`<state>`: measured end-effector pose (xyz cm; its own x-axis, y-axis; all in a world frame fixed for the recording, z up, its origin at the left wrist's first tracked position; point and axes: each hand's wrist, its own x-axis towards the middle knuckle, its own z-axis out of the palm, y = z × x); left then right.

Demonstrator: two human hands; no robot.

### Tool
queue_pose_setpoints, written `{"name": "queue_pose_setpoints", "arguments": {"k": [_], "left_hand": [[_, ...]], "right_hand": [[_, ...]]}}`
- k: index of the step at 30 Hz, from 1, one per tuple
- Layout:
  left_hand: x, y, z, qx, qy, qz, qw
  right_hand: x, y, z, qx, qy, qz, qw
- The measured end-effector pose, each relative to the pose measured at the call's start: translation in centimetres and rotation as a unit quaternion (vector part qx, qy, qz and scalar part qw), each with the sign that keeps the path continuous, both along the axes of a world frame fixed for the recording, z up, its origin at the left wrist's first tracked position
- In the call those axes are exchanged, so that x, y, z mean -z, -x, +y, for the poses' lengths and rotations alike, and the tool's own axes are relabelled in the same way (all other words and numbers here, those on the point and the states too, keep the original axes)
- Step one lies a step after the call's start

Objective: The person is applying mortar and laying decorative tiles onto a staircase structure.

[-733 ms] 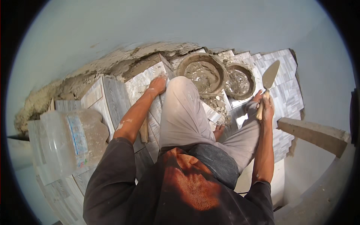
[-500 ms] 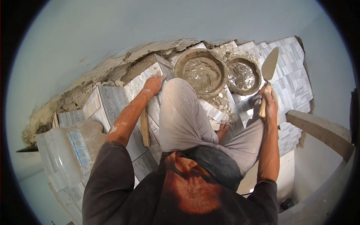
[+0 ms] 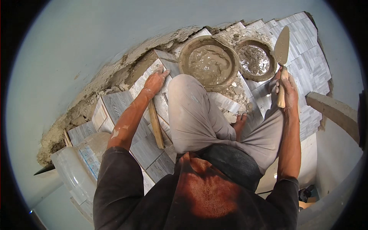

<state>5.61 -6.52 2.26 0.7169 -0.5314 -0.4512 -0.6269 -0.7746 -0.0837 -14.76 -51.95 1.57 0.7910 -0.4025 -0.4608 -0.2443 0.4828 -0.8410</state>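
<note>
While the left hand (image 3: 155, 80) lies palm down on the edge of a tiled step (image 3: 165, 57), its fingers are loosely extended and slightly parted, touching the tile without wrapping around anything visible; the underside of the palm is hidden. The right hand (image 3: 289, 91) is curled around the wooden handle of 1 trowel (image 3: 282, 48), which is held out to the right with its blade pointing away from the body, near the smaller bowl.

Beyond the knees sit 2 round bowls of wet grey mix: a larger bowl (image 3: 183, 61) and, just beside it on the right, a smaller bowl (image 3: 273, 63). The bent left knee (image 3: 186, 90) rises between the hands, close to the larger bowl's near rim. Broken rubble (image 3: 238, 92) lies below the bowls, near 1 bare foot (image 3: 239, 126).

Across the steps by the left forearm lies 1 wooden strip (image 3: 156, 126), partly covered by that arm. At the far left is 1 clear plastic container (image 3: 73, 163), its right part hidden by the sleeve. On the right, 1 concrete beam (image 3: 333, 111) juts in beside the right forearm. A rough, chipped band (image 3: 111, 76) runs along the wall's base.
</note>
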Motion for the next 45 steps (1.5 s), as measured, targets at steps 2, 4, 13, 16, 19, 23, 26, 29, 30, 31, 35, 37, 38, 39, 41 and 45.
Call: {"name": "queue_pose_setpoints", "arguments": {"k": [2, 4, 13, 16, 19, 23, 26, 29, 30, 31, 35, 37, 38, 39, 41, 45], "left_hand": [[-0.2, 0.1, -0.1, -0.042, 0.023, 0.029, 0.998], [0.1, 0.3, -0.4, -0.080, 0.046, 0.061, 0.994], [3.8, -0.6, -1.4, 0.028, 0.291, -0.034, 0.956], [1.5, -3.0, -4.4, 0.027, 0.385, -0.102, 0.917], [-0.5, -4.8, -5.3, 0.010, 0.424, -0.172, 0.889], [2.7, -4.4, -2.9, 0.024, 0.433, -0.148, 0.889], [5.1, -4.3, -3.1, 0.029, 0.329, -0.063, 0.942], [5.2, -4.2, -3.0, 0.044, 0.289, -0.050, 0.955], [5.2, -4.1, -3.0, 0.038, 0.281, -0.038, 0.958], [5.2, -4.3, -2.9, 0.038, 0.281, -0.040, 0.958], [3.3, -4.6, -2.7, -0.003, 0.378, -0.074, 0.923], [1.9, -5.5, -2.6, -0.012, 0.439, -0.125, 0.890], [1.4, -5.6, -2.4, -0.018, 0.435, -0.133, 0.890], [0.9, -5.8, -2.4, 0.007, 0.428, -0.136, 0.894], [1.2, -5.9, -2.5, 0.052, 0.415, -0.116, 0.901], [5.1, -4.8, -2.9, 0.028, 0.292, -0.018, 0.956]], "right_hand": [[0.0, -0.1, 0.0, -0.002, 0.003, 0.009, 1.000], [0.5, 0.1, -0.3, -0.004, 0.012, 0.018, 1.000], [-0.2, -0.2, 0.4, -0.016, 0.033, 0.066, 0.997], [-0.3, -0.1, 0.4, -0.010, 0.041, 0.076, 0.996], [0.4, 0.2, 0.1, -0.048, 0.059, 0.106, 0.991], [0.4, -1.3, 1.2, -0.065, 0.066, 0.110, 0.990], [0.4, -1.3, 1.6, -0.064, 0.073, 0.112, 0.989], [1.1, -1.2, 2.0, -0.074, 0.078, 0.116, 0.987], [1.2, -1.3, 2.0, -0.087, 0.083, 0.125, 0.985], [1.3, -1.7, 2.1, -0.075, 0.090, 0.127, 0.985], [1.3, -1.5, 1.9, -0.080, 0.081, 0.111, 0.987], [1.2, -1.5, 1.7, -0.082, 0.083, 0.114, 0.987], [1.1, -1.5, 1.9, -0.085, 0.079, 0.119, 0.986], [0.3, -1.9, 2.3, -0.082, 0.101, 0.134, 0.982], [0.3, -1.9, 2.6, -0.087, 0.096, 0.125, 0.984], [0.5, -1.0, 2.2, -0.085, 0.103, 0.126, 0.983]]}}
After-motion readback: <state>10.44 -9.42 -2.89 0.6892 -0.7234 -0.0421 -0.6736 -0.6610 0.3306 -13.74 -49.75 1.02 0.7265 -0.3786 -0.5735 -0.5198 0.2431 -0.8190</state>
